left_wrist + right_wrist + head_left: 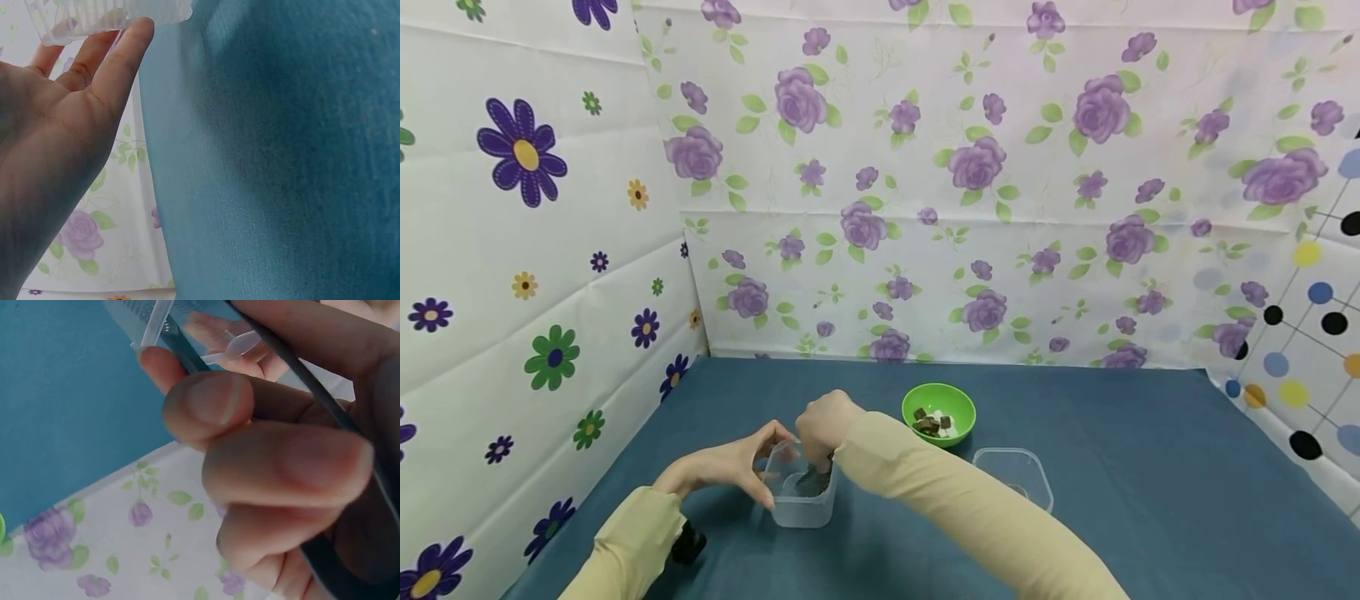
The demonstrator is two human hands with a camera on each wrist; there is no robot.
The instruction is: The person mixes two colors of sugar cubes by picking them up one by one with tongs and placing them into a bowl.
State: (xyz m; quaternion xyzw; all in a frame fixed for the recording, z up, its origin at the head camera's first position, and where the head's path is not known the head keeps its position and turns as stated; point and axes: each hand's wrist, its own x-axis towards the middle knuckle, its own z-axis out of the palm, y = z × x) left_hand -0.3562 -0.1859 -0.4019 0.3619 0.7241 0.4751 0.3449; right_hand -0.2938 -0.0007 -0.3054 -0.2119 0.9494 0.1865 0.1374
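A clear plastic container [803, 512] stands on the blue cloth. My left hand [718, 469] grips its left side, thumb at the near wall and fingers at the far one; in the left wrist view the fingers [122, 69] reach up to the container [112, 14]. My right hand [829, 423] is over the container's right side, holding dark tongs [812, 481] whose ends point down inside. In the right wrist view the fingers curl round the tongs [312, 387], with their bent end below the hand. What lies between the tips is hidden.
Behind and right of the container, a green bowl [964, 400] holds several brown cubes [931, 427] and white pieces. A clear plastic lid [1033, 473] lies on the blue cloth [1120, 483], partly behind the right sleeve. Flowered sheets [880, 167] hang at the back and left.
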